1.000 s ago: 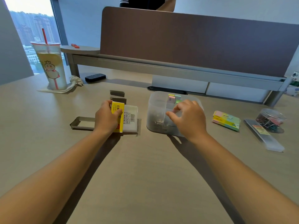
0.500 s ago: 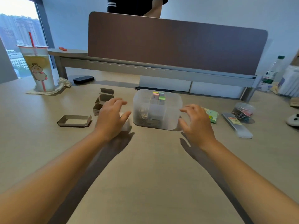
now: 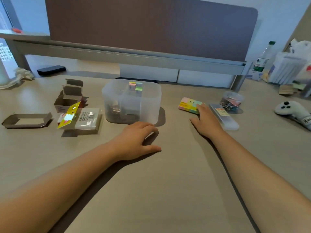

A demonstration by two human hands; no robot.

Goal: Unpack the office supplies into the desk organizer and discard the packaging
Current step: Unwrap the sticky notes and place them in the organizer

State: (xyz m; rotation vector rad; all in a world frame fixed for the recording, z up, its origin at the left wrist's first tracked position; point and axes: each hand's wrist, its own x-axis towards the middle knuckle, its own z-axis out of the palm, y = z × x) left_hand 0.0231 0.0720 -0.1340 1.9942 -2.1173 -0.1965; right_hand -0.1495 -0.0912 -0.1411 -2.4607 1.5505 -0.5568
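Desk (image 3: 168,190) space in front of you carried everything, and the biggest task piece, the translucent desk organizer (image 3: 131,101), stood at its middle, probably so either hand could feed it; small coloured blocks and dark metal bits already sat in its compartments. Left of it lay the wrapped yellow-and-white pack (image 3: 80,117) and the opened cardboard boxes (image 3: 69,98), with a flattened sleeve (image 3: 27,120) further left, which looked like packaging parked for discarding. Right of the organizer the pastel sticky-note pack (image 3: 190,105) lay flat, just beside a long clear case (image 3: 224,116) and a round tub of binder clips (image 3: 231,101). Your right hand (image 3: 206,122) reached toward that side with straight, relaxed fingers, its fingertips touching the sticky-note pack's near corner, gripping nothing yet; I judged that pack the next to be unwrapped. Your left hand (image 3: 134,140) rested on the desk just before the organizer, loosely curled and empty, seemingly waiting to help.
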